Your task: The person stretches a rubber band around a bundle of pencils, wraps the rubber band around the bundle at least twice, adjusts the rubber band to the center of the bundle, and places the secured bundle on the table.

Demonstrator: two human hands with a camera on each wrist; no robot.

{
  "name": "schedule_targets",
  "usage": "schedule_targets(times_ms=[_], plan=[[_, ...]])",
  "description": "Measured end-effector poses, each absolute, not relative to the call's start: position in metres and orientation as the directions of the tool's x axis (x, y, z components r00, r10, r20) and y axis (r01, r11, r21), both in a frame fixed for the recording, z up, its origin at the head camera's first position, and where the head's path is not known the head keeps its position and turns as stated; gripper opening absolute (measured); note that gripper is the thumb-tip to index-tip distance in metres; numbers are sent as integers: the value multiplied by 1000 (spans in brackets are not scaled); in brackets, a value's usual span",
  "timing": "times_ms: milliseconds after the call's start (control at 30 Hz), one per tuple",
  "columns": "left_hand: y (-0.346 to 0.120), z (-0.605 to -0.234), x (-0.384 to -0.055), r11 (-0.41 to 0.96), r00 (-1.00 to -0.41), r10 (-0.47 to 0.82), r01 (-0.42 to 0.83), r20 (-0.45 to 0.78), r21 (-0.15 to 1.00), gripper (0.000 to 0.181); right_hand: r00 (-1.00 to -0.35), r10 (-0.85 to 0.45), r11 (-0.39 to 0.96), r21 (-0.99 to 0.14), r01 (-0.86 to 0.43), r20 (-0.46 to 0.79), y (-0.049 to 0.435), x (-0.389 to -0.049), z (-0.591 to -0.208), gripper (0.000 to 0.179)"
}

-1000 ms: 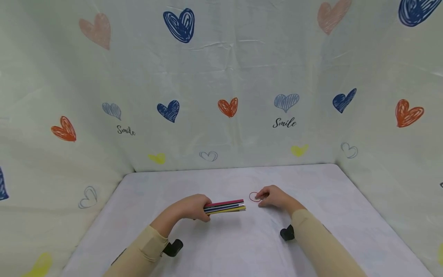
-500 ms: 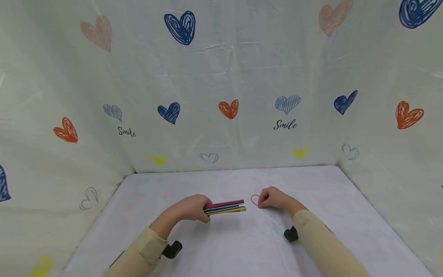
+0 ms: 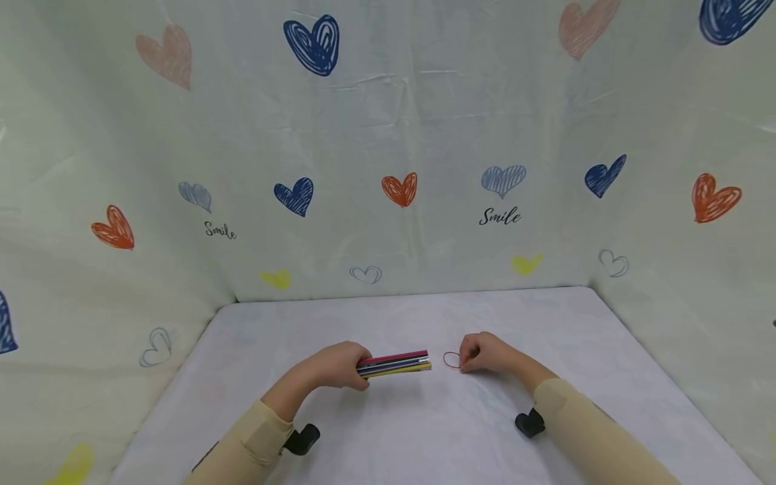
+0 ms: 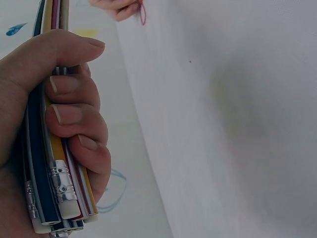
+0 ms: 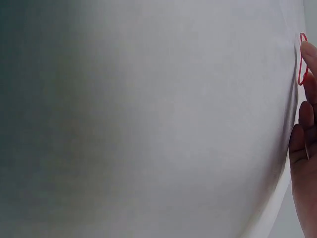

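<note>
My left hand (image 3: 341, 365) grips a bundle of pencils (image 3: 400, 362) in several colours, their far ends pointing right. In the left wrist view its fingers (image 4: 74, 116) curl round the pencils (image 4: 42, 148), and white erasers with metal bands show at the lower end. My right hand (image 3: 485, 353) pinches a thin red rubber band (image 3: 448, 360) between thumb and fingertips, a short way right of the pencil ends. The loop hangs out on the left side of the fingertips. In the right wrist view the rubber band (image 5: 301, 59) shows at the right edge beside the hand (image 5: 304, 129).
A white cloth covers the table (image 3: 388, 431) under both hands. Behind and at the sides hangs a pale curtain (image 3: 400, 121) printed with hearts and the word Smile. Each wrist carries a small black camera (image 3: 302, 439).
The right fingers have come together on the red rubber band, and that hand has moved slightly right and nearer with it. The left hand and pencils have stayed in place.
</note>
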State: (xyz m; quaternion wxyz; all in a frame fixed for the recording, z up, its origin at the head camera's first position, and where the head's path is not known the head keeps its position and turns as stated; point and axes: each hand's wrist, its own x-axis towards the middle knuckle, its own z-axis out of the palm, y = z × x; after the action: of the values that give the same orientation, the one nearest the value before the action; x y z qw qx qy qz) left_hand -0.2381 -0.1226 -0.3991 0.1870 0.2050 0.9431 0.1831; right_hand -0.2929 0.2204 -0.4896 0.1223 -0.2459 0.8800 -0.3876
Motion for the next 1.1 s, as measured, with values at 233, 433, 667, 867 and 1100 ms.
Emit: schedule_targets(times_ms=[233, 433, 667, 867, 1100], plan=[[-121, -399, -236, 847, -844, 462, 327, -274, 420, 16, -843, -538, 530, -777, -339, 1, 224, -276, -484, 12], [-121, -401, -235, 841, -840, 471, 336, -270, 424, 16, -841, -541, 501, -807, -313, -10, 223, -260, -473, 7], [-121, -399, -231, 823, -826, 504, 369, -254, 432, 16, -856, -514, 453, -830, -324, 54, 220, -239, -457, 9], [-121, -398, -227, 823, -828, 504, 373, -247, 429, 15, -849, -516, 363, -868, -338, 114, 219, -226, -447, 13], [-122, -394, -224, 826, -830, 502, 376, -244, 420, 15, -838, -536, 220, -940, -262, 108, 223, -220, -445, 13]])
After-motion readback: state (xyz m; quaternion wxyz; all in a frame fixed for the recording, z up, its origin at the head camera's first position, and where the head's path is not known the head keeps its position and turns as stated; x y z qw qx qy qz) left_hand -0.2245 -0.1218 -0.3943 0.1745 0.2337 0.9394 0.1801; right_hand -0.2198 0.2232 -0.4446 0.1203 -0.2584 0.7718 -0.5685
